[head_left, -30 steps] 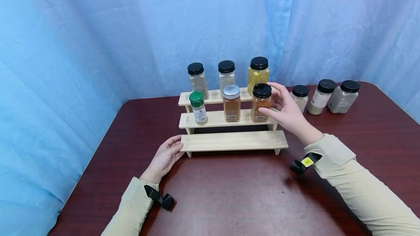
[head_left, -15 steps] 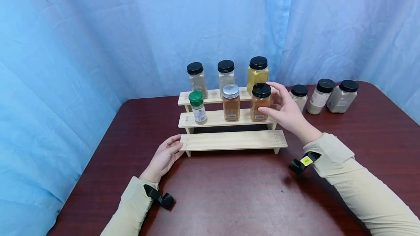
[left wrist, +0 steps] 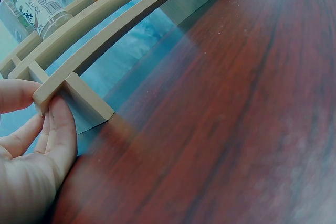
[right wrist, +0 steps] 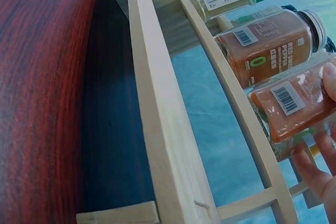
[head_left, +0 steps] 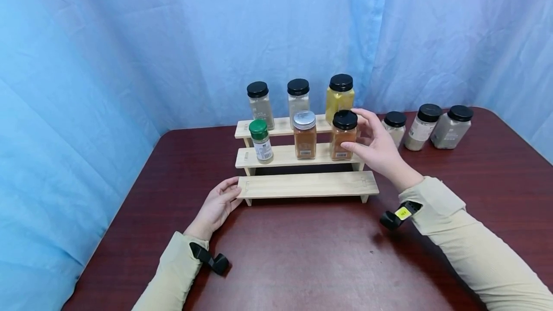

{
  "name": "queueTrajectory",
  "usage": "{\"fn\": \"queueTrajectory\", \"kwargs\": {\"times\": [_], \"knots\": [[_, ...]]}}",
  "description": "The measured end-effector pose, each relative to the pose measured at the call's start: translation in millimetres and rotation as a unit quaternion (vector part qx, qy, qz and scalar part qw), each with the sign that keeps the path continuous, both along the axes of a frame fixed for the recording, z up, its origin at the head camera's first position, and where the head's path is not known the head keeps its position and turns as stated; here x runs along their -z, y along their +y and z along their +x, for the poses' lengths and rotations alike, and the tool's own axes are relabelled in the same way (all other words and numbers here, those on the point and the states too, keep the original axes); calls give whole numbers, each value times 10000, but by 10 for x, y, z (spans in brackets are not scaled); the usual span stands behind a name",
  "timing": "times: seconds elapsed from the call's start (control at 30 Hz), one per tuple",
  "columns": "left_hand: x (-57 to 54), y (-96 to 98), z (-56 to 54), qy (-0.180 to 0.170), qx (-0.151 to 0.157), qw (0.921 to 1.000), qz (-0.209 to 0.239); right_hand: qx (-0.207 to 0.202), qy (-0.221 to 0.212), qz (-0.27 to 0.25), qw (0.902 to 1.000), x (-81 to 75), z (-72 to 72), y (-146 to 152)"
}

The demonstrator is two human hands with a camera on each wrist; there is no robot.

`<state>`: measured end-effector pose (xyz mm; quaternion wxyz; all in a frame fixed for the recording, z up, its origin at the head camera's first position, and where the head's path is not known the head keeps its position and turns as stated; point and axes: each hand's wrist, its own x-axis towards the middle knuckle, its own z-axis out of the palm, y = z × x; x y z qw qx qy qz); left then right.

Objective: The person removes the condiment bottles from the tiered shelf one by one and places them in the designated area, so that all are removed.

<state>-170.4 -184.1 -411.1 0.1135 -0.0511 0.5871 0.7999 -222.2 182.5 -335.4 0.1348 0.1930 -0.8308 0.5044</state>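
Note:
My right hand (head_left: 375, 145) holds a black-lidded spice jar (head_left: 344, 137) of orange-red powder at the right end of the middle step, thumb on its front. In the right wrist view that jar (right wrist: 296, 103) stands close beside a silver-lidded red pepper jar (head_left: 305, 138). At the lower left, my left hand (head_left: 217, 205) pinches the left end of the wooden three-step rack (head_left: 306, 185); the left wrist view shows thumb and fingers on the corner of its front board (left wrist: 100, 40). A green-capped spice bottle (head_left: 261, 144) stands on the middle step's left.
On the top step stand two black-lidded jars (head_left: 261, 107) (head_left: 298, 104) of greyish contents and a yellow jar (head_left: 339, 102). Three more black-lidded jars (head_left: 394, 131) (head_left: 421, 131) (head_left: 451, 131) stand on the dark red table (head_left: 302, 263) at right. A blue curtain (head_left: 259, 28) hangs behind.

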Motion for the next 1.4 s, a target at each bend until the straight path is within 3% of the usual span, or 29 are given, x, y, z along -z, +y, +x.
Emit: {"fn": "queueTrajectory", "kwargs": {"times": [0.13, 0.4, 0.63, 1.07, 1.4], "knots": [[3, 6, 0, -55, 1, 10000, -18, 72, 159, -16, 9998, 18, 19, 3], [-7, 3, 8, -19, 42, 10000, -48, -212, 524, -435, 9975, -80, 58, 2], [-7, 8, 9, -11, 50, 10000, -10, -172, 575, -322, 9977, -143, 142, 112], [1, 6, 15, -22, 15, 10000, -77, -151, 662, -378, 9970, -83, 338, 365], [-1, 6, 5, -13, 19, 10000, -85, 184, 636, -88, 9978, 2, 420, 529]]}}
